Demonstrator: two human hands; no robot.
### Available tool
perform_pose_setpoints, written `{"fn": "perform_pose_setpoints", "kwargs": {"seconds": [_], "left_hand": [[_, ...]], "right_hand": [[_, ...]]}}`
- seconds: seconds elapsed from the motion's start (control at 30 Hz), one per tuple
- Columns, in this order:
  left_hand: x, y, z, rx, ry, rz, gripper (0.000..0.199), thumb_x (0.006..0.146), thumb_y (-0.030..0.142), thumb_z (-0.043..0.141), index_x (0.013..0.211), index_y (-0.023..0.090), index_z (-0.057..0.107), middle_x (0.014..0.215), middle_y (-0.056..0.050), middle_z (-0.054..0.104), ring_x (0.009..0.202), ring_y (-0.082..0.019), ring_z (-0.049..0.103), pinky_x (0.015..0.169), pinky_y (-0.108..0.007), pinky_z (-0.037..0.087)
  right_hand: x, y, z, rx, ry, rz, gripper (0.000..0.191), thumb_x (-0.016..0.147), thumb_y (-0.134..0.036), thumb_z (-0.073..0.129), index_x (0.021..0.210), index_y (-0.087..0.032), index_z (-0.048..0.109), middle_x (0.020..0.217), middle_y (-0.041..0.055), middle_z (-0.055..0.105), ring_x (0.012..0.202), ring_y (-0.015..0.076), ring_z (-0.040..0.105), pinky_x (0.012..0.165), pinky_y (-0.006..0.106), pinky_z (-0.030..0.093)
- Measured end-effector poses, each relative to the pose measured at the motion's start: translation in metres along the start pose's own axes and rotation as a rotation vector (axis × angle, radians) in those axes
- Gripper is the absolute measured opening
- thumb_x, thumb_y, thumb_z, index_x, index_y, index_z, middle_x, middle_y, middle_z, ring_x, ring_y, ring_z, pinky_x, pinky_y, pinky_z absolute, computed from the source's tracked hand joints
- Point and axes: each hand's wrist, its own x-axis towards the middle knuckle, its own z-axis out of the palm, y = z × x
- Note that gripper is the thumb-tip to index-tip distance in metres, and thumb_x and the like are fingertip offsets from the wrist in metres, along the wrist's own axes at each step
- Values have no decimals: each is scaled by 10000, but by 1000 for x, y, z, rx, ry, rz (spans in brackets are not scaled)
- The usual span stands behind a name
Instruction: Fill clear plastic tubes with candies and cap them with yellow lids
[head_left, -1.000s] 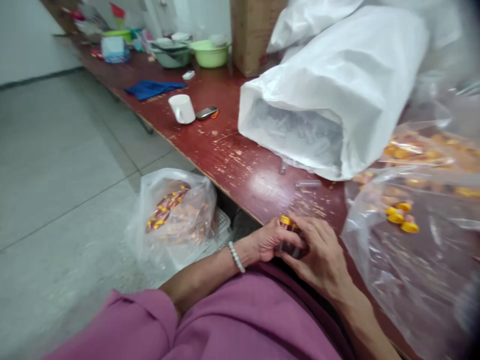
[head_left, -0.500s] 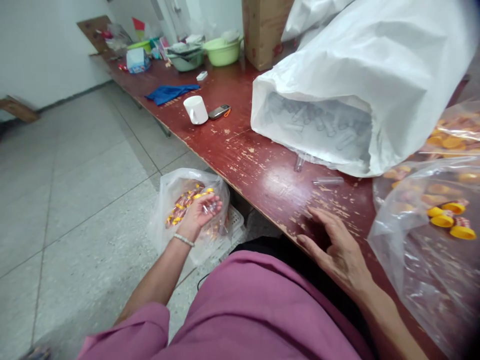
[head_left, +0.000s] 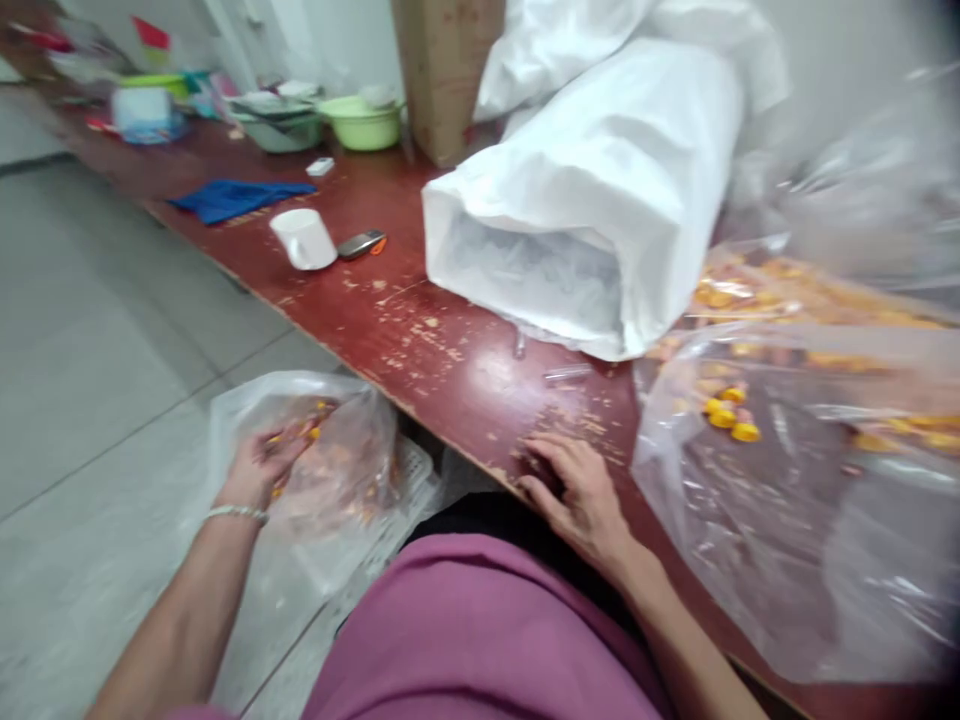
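Note:
My left hand (head_left: 277,452) is low on the left, at the mouth of a clear plastic bag (head_left: 352,540) of small yellow-capped tubes (head_left: 319,425). Blur smears its fingers, so whether it holds anything is not clear. Over the red table's front edge, my right hand (head_left: 581,495) is open, thumb apart from the curved fingers and nothing seen in it. Beyond it lie two loose clear tubes, one flat (head_left: 568,373) and one (head_left: 520,345) by the mouth of a white sack (head_left: 600,170). Many clear tubes (head_left: 525,265) show inside the sack.
On the right, a clear plastic bag (head_left: 780,560) holds yellow caps (head_left: 724,412). Farther left on the table (head_left: 420,330) are a white mug (head_left: 304,240), a dark device (head_left: 361,244), a blue cloth (head_left: 232,200) and green basins (head_left: 364,122). A cardboard box (head_left: 448,80) stands behind.
The view has swung right, so the table things sit farther left. The clear pieces seen in my upturned left palm are no longer distinct. My right hand stays at the table edge.

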Motion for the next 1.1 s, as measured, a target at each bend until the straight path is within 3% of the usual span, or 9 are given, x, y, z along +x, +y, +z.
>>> {"fn": "perform_pose_setpoints", "kwargs": {"seconds": [0.1, 0.2, 0.27, 0.37, 0.5, 0.67, 0.83, 0.97, 1.1], "left_hand": [[-2, -5, 24, -54, 73, -76, 201, 661, 42, 525, 784, 195, 481, 513, 40, 584, 505, -132, 580, 520, -259, 489], [-23, -3, 60, -142, 76, 100, 374, 589, 20, 611, 889, 221, 517, 661, 66, 626, 594, -99, 587, 604, -213, 484], [-44, 3, 91, -116, -74, 355, 434, 588, 74, 667, 981, 225, 561, 800, 36, 646, 721, -120, 605, 701, -232, 495], [-71, 18, 148, 189, -410, 697, 384, 716, 143, 587, 1093, 213, 586, 990, -34, 637, 927, -174, 597, 874, -303, 468], [-82, 34, 229, 614, -674, 1048, 357, 787, 110, 445, 1097, 175, 610, 1154, -95, 589, 1104, -210, 524, 1000, -338, 379], [-79, 38, 300, 886, -575, 885, 355, 770, 390, 591, 1006, 125, 610, 1000, -158, 622, 982, -290, 554, 871, -385, 410], [-76, 44, 315, 876, -709, 655, 209, 609, 270, 711, 764, 161, 624, 796, -83, 651, 922, -275, 571, 768, -325, 404], [-84, 46, 293, 766, -901, 551, 158, 661, 250, 663, 768, 148, 609, 655, -31, 614, 695, -197, 609, 636, -285, 438], [-103, 34, 263, 305, -1187, 219, 281, 702, 265, 682, 914, 166, 526, 879, -57, 658, 701, -149, 653, 647, -265, 491]], "right_hand": [[5, 3, -2, 42, 24, 64, 332, 834, -208, 555, 1166, -190, 553, 1205, 109, 589, 1123, 228, 544, 932, 413, 470], [20, 13, -2, 38, 126, 123, 453, 848, -159, 493, 1298, -180, 450, 1349, 129, 470, 1235, 220, 469, 987, 405, 453], [35, 23, 0, -33, 179, 173, 541, 845, -153, 475, 1374, -172, 364, 1434, 137, 377, 1282, 244, 425, 992, 425, 452], [57, 37, 4, -198, 197, 261, 570, 849, -130, 429, 1409, -156, 329, 1486, 128, 317, 1238, 282, 466, 945, 442, 477], [72, 49, 6, -333, 173, 298, 529, 850, -92, 386, 1373, -168, 414, 1399, 117, 457, 1097, 285, 549, 880, 436, 496], [71, 50, 3, -320, 136, 293, 409, 878, -122, 406, 1262, -174, 537, 1219, 132, 588, 1025, 254, 576, 851, 385, 498], [71, 49, 0, -274, 175, 306, 329, 894, -158, 429, 1185, -165, 582, 1147, 116, 629, 998, 245, 594, 855, 379, 486], [70, 47, -2, -109, 289, 298, 278, 889, -210, 472, 1129, -155, 601, 1105, 114, 661, 1001, 237, 607, 893, 384, 467], [68, 39, 2, 237, 432, 412, 276, 883, -300, 503, 1113, -173, 589, 1050, 78, 688, 915, 191, 644, 836, 333, 498]]}}
